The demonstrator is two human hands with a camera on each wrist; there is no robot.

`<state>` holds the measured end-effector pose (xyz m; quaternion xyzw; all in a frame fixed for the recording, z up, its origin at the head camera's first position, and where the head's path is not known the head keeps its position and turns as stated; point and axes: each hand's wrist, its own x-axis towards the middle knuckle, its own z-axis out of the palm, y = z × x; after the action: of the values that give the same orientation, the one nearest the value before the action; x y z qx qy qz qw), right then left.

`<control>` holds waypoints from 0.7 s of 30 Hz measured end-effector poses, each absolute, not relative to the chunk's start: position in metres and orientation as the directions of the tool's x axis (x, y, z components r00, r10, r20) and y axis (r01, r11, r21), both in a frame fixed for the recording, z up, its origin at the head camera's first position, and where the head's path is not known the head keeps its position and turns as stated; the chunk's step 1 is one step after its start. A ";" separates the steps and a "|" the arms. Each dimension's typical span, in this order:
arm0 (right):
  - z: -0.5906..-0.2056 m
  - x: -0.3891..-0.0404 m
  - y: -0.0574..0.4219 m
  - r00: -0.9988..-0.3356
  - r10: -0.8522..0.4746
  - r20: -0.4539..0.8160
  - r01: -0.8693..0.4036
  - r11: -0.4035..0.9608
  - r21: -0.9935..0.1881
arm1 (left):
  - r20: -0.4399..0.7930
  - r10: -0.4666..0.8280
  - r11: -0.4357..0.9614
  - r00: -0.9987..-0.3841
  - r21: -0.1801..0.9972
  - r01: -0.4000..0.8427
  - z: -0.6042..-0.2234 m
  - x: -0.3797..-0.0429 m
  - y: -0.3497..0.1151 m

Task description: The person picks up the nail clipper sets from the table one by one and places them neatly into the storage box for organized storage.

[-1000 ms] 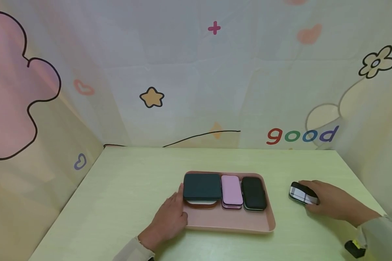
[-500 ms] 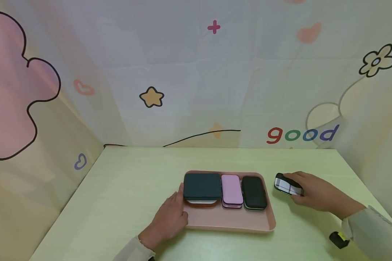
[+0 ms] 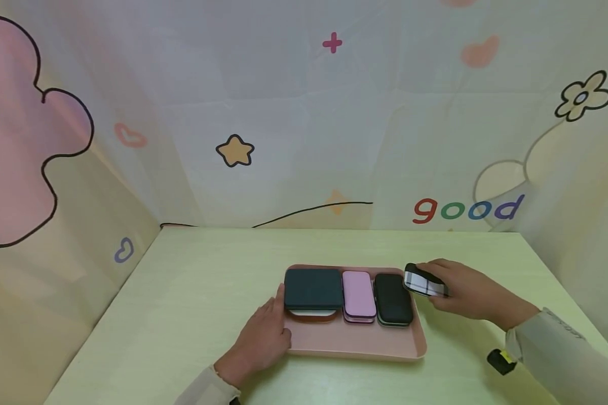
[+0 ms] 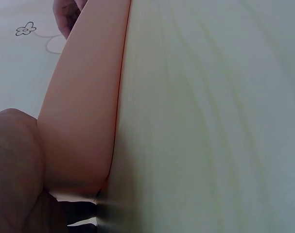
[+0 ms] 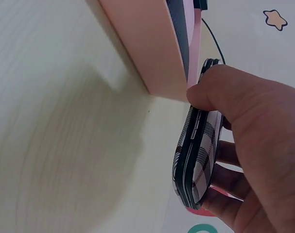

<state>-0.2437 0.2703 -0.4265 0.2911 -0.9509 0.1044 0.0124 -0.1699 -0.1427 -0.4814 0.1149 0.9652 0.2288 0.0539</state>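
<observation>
A pink tray lies on the table with several slim cases in it. My left hand rests along its left side, fingers extended, thumb by the near corner; in the left wrist view the tray wall runs away from that hand. My right hand holds a plaid clamshell case with black edging over the tray's right rim, beside the black case. The right wrist view shows my thumb across the narrow edge of the closed plaid case, fingers behind.
Inside the tray, a dark green case tops a stack at the left, with a pink case in the middle. The tray's front strip is bare. A patterned curtain stands behind the pale table.
My right hand has carried the plaid case leftward and slightly away from me, from the table's right side to the tray's right rim. My left hand and the tray have stayed put.
</observation>
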 end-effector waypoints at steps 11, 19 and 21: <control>-0.419 -0.246 0.248 -0.813 -0.575 0.090 -0.581 0.791 -0.192 | -0.055 0.251 0.863 -0.966 0.465 0.198 -0.482 -0.171 -0.143; -0.417 -0.250 0.236 -0.825 -0.562 0.057 -0.561 0.803 -0.201 | -0.065 0.243 0.872 -0.968 0.453 0.188 -0.482 -0.170 -0.143; -0.416 -0.250 0.233 -0.827 -0.561 0.046 -0.557 0.805 -0.206 | -0.068 0.238 0.873 -0.969 0.452 0.182 -0.483 -0.171 -0.143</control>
<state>-0.2503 0.2334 -0.4157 0.2941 -0.9498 0.1059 -0.0084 -0.1708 -0.1433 -0.4831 0.1088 0.9659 0.2271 0.0608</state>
